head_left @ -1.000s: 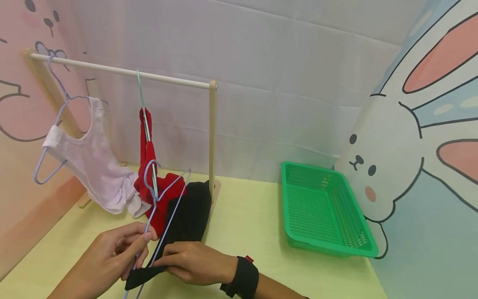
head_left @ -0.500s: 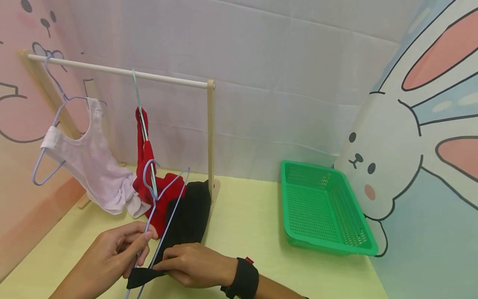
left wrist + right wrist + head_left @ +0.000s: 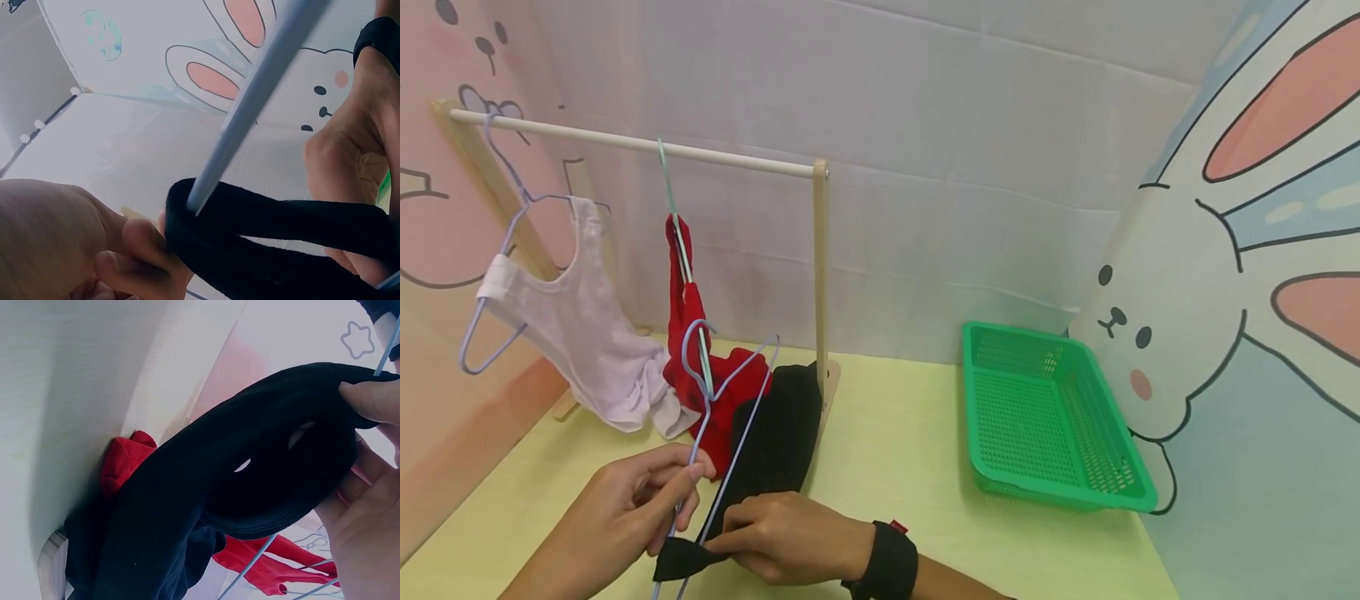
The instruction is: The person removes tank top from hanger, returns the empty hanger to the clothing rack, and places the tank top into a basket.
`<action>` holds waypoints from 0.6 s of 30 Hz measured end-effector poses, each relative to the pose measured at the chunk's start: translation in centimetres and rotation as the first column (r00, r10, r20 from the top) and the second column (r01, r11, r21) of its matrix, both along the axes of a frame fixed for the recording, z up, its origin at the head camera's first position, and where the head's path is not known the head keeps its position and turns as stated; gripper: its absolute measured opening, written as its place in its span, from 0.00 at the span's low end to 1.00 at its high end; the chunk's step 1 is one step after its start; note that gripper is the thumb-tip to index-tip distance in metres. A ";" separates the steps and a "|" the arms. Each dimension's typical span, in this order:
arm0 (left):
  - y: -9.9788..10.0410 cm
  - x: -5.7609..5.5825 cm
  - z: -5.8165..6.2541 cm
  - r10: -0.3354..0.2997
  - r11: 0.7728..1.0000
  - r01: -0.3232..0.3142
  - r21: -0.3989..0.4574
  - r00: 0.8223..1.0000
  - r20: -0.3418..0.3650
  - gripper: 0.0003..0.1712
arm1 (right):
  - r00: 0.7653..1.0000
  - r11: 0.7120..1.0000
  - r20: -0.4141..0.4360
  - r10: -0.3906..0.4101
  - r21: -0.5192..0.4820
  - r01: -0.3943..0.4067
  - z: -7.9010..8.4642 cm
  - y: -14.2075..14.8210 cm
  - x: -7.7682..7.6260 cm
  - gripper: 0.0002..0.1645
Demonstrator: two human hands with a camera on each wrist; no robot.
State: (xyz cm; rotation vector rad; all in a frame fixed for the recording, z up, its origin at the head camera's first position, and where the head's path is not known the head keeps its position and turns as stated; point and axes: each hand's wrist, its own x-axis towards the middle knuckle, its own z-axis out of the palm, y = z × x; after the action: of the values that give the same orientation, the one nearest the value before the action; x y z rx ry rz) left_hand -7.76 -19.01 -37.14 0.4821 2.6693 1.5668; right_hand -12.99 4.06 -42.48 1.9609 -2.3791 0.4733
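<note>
My left hand (image 3: 617, 512) grips one arm of a light purple hanger (image 3: 708, 400) low in the head view, hook upward. A black tank top (image 3: 778, 433) drapes beside it, its body on the table near the rack's foot. The end of the hanger passes through the top's strap (image 3: 212, 250), which loops round it just below my left fingers. My right hand (image 3: 797, 537) pinches that strap between thumb and fingers. In the right wrist view, the black fabric (image 3: 162, 487) shows a wide opening beside the right hand (image 3: 365, 519).
A wooden rack with a white rail (image 3: 737, 161) stands at the back left. From it hang a white tank top (image 3: 580, 308) and a red garment (image 3: 730, 383) on hangers. A green plastic basket (image 3: 1022, 433) sits to the right, against the rabbit-printed wall.
My right hand has lowered slightly with the strap, drawing it closer round the hanger end. My left hand has kept its grip. The head view has shifted a little.
</note>
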 end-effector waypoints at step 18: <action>0.4 -0.3 0.3 0.052 0.999 -0.052 -0.011 0.998 0.042 0.11 | 0.998 0.995 -0.051 0.043 0.096 -0.038 0.0 -0.1 0.2 0.19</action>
State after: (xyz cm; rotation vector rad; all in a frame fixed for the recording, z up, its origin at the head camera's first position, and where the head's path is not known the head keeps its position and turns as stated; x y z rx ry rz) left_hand -8.10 -18.61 -36.85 0.3777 2.6783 1.5576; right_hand -12.76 3.99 -42.44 2.0368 -2.3754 0.3107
